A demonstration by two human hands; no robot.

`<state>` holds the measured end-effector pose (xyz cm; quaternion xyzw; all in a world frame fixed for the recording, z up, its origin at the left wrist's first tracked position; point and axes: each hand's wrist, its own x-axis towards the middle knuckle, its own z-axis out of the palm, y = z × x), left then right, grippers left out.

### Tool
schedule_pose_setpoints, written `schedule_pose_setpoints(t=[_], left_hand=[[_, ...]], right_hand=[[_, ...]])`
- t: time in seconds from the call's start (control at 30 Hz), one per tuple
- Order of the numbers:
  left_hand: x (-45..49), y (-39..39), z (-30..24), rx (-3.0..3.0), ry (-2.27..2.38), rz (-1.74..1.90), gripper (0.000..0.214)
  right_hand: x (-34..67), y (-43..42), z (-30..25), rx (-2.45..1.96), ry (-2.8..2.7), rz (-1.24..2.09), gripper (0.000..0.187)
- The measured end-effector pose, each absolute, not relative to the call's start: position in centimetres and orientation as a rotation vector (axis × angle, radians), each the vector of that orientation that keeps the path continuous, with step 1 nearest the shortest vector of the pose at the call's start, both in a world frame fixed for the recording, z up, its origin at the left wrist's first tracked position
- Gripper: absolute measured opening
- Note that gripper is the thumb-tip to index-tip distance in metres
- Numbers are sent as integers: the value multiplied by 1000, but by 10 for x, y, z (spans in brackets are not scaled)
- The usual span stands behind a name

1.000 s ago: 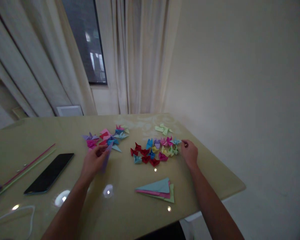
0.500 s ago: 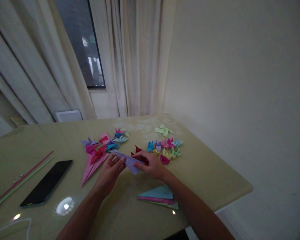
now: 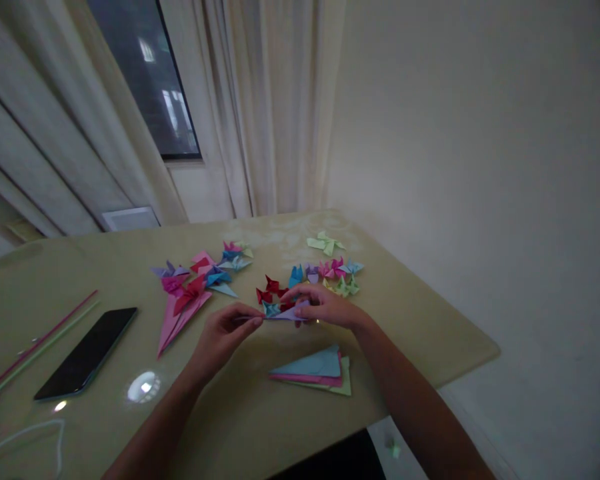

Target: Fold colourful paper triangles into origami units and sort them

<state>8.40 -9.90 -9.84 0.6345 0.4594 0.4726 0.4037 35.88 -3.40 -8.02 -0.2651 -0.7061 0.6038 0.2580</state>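
A folded sheet of lavender paper [image 3: 286, 313] is stretched between my two hands above the table, seen nearly edge-on. My left hand [image 3: 230, 327] pinches its left end between thumb and fingers. At the other end, my right hand [image 3: 325, 305] grips the paper, with its index finger arched over the top. Just behind the paper lie small red folded paper pieces [image 3: 265, 295] and a light-blue one [image 3: 271, 309], partly covered by my right hand. Nearer to me rests a stack of folded blue, pink and green paper [image 3: 313, 365].
Colourful origami flowers [image 3: 193, 292] lie on a pink folded cone [image 3: 173, 323] at left. Several small folded pieces [image 3: 333, 268] and a pale-green pinwheel shape [image 3: 325, 243] sit farther back. A black phone [image 3: 87, 353], thin sticks [image 3: 45, 340] and a white cable [image 3: 25, 437] are at far left.
The lavender paper has turned from showing its face to nearly edge-on. My hands have moved slightly apart, both still on it. The camera view has shifted a little.
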Motion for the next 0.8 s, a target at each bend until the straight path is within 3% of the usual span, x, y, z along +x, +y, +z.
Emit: schedule_pose_setpoints(t=[0.13, 0.33, 0.53, 0.8], left_hand=[[88, -103, -101, 1994, 1143, 1172, 15], [115, -122, -109, 2107, 851, 1249, 7], [129, -126, -118, 1751, 969, 1005, 24], [122, -117, -118, 1637, 1043, 853, 30]], right_hand=[[371, -31, -73, -707, -1961, 1648, 46], [377, -17, -82, -705, -1677, 1436, 50], [374, -9, -90, -735, -1478, 1278, 43], [369, -10, -89, -803, -1415, 1213, 38]])
